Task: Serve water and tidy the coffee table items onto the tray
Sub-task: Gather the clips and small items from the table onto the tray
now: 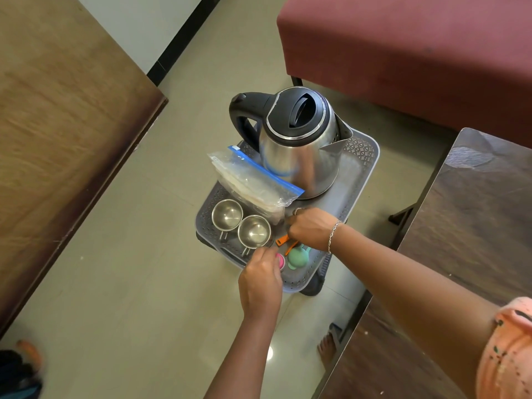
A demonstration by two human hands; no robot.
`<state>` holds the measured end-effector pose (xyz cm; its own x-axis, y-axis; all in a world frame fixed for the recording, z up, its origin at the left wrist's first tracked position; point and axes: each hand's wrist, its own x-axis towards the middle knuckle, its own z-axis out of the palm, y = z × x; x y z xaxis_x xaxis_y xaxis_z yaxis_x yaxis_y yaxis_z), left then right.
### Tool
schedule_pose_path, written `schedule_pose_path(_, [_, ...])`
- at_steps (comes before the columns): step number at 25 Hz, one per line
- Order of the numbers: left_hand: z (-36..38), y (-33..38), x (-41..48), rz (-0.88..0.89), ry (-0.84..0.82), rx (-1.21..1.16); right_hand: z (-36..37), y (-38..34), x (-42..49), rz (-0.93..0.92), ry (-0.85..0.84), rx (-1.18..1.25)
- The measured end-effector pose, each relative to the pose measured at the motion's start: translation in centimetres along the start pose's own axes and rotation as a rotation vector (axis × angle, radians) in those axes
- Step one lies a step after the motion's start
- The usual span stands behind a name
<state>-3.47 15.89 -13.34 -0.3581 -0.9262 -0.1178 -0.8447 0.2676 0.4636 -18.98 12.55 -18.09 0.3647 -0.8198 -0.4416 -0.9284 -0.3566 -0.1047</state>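
A grey tray (371, 156) held a kettle (299, 162), bag (253, 182) and two cups (254, 231), and over its near end the right grip (311, 228) pinched an orange tool (281, 241), the left grip (260, 279) curled with its hold unclear, so the tool would best be laid flat without nudging the cups.

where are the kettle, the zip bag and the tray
kettle (299, 165): head view, on its steel body
zip bag (250, 182): head view, on its clear middle
tray (363, 151): head view, on its far lattice rim
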Motion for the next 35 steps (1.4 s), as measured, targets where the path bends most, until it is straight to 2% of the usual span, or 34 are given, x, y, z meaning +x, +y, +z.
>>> schedule_pose_path(11, [0.2,-0.1,-0.1,-0.028,-0.006,-0.007,-0.8,-1.2,-1.1,0.100,-0.039,0.073])
schedule_pose_path(16, [0.1,0.3,0.3,-0.059,-0.022,0.017,-0.5,-2.6,-1.4,0.298,-0.008,0.180])
schedule_pose_path(19, [0.1,1.1,1.0,0.052,-0.015,0.029,-0.3,-3.1,-1.5,0.365,0.039,0.203])
schedule_pose_path(21, [0.5,1.7,2.5,0.131,-0.098,0.100,-0.1,-3.3,-1.7,0.394,0.061,0.241])
schedule_pose_path(25, [1.7,3.2,6.5,0.213,-0.435,0.337,0.5,-3.2,-2.3,0.448,0.080,0.265])
schedule_pose_path(28, [2.5,3.4,7.8,0.200,-0.584,0.396,0.8,-3.2,-2.9,0.463,0.117,0.297])
schedule_pose_path(30, [2.9,3.4,8.1,0.183,-0.631,0.440,0.9,-3.3,-3.4,0.444,0.142,0.304])
schedule_pose_path(35, [3.2,3.2,7.5,0.139,-0.629,0.445,0.7,-3.2,-3.5,0.411,0.127,0.304])
